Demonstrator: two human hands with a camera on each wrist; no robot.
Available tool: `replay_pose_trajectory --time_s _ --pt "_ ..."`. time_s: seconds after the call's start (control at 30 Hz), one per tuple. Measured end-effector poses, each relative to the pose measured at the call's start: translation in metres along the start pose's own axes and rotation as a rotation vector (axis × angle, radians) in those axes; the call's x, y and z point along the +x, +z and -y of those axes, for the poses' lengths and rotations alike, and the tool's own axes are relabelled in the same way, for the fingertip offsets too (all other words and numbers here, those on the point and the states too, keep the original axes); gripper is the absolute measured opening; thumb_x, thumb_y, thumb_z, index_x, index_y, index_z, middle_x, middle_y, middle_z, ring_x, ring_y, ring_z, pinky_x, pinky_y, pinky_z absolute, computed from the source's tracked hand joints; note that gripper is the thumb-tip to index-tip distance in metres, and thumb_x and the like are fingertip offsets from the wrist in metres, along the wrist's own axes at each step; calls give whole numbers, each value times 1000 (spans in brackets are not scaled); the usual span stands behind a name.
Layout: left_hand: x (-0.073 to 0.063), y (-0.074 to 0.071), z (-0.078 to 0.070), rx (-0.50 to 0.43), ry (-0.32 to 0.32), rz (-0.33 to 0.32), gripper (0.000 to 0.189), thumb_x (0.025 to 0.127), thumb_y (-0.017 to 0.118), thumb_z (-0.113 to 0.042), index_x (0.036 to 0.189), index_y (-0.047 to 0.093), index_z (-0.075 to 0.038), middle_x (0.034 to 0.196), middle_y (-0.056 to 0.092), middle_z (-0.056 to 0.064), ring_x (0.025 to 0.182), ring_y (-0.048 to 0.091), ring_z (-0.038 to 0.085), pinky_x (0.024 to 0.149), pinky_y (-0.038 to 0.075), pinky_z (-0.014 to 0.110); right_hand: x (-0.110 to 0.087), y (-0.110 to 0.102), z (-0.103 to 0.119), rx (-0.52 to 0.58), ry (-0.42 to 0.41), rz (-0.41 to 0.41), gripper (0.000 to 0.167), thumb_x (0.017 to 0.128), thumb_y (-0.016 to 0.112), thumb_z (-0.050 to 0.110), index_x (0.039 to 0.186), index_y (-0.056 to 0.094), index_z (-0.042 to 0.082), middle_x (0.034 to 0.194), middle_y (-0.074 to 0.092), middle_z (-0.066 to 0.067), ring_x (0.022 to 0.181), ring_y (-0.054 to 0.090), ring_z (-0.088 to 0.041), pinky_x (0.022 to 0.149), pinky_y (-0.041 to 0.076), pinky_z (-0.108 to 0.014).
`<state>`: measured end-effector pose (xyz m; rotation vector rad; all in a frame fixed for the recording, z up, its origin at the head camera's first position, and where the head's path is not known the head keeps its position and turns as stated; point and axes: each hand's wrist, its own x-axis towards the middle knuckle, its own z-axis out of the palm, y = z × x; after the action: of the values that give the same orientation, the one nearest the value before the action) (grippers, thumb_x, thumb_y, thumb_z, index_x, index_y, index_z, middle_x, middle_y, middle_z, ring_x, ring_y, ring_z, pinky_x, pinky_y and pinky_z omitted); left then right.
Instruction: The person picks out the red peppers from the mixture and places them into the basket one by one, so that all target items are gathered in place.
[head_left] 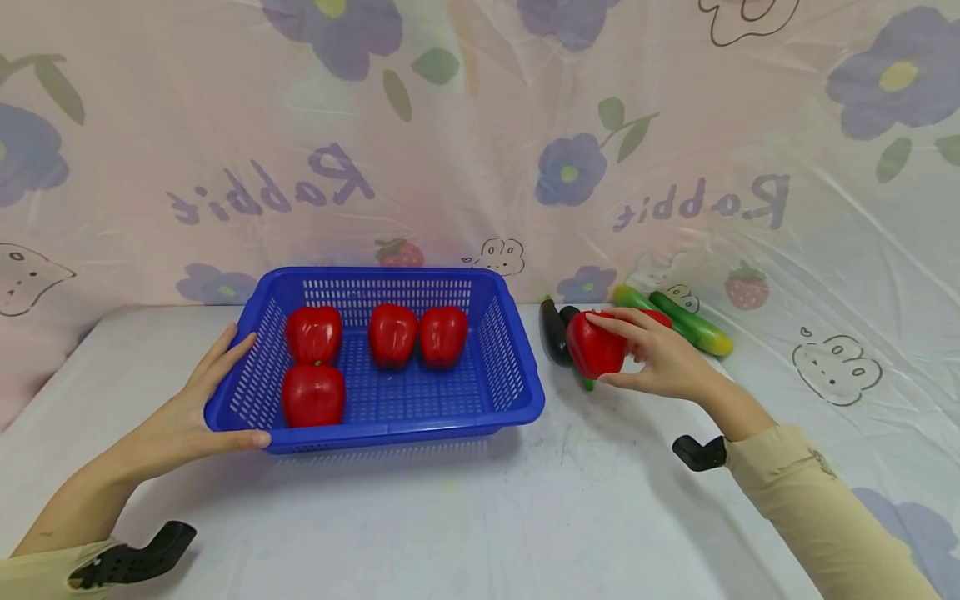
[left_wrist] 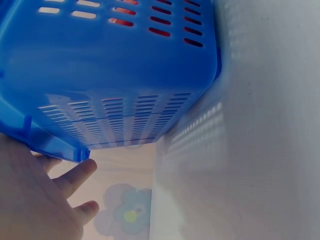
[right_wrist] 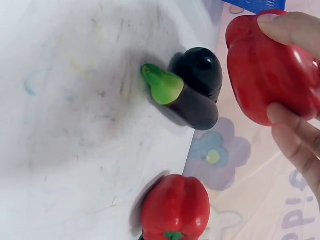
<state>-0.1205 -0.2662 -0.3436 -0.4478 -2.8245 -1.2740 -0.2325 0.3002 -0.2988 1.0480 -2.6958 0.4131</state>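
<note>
A blue plastic basket [head_left: 390, 429] stands on the white table, with several red bell peppers [head_left: 313, 396] inside it. At its left side my left hand [head_left: 176, 429] touches the rim, fingers spread along the side and thumb along the front edge. The left wrist view shows those fingers fairly straight beside the basket's wall. To the right of the basket, my right hand [head_left: 660, 357] holds a red bell pepper [head_left: 595, 348] between thumb and fingers. In the right wrist view this pepper is above the tabletop, near two eggplants [right_wrist: 197, 107]. Another red bell pepper [right_wrist: 175, 207] lies on the table.
Behind my right hand lie a green cucumber [head_left: 675, 312] and a yellow-tipped green one [head_left: 708, 335]. A dark eggplant [head_left: 553, 333] lies near the basket's right side. A printed cloth [head_left: 465, 167] hangs along the table's back edge.
</note>
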Motion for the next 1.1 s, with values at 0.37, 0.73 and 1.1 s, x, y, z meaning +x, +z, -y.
replay_pose_trajectory --time_s 0.37,0.73,1.1 --pt "0 1 0 -12 -2 -2 114 71 78 -20 156 2 -24 160 -20 3 142 -9 53 82 25 84 12 2 10 39 -21 -24 80 69 87 22 140 50 19 139 47 -12 77 55 -9 60 54 -26" --pt "0 0 0 -18 -4 2 114 71 78 -20 156 2 -24 161 -19 4 142 -9 52 82 25 84 23 0 27 70 -37 -46 83 67 88 22 141 49 22 141 46 -10 79 56 -9 60 53 -20" --pt "0 0 -1 1 -5 -1 115 70 78 -19 156 2 -21 160 -18 9 141 -7 54 81 27 84 37 -6 42 68 -114 -92 83 67 88 20 140 50 21 140 47 -10 82 58 -11 59 53 -21"
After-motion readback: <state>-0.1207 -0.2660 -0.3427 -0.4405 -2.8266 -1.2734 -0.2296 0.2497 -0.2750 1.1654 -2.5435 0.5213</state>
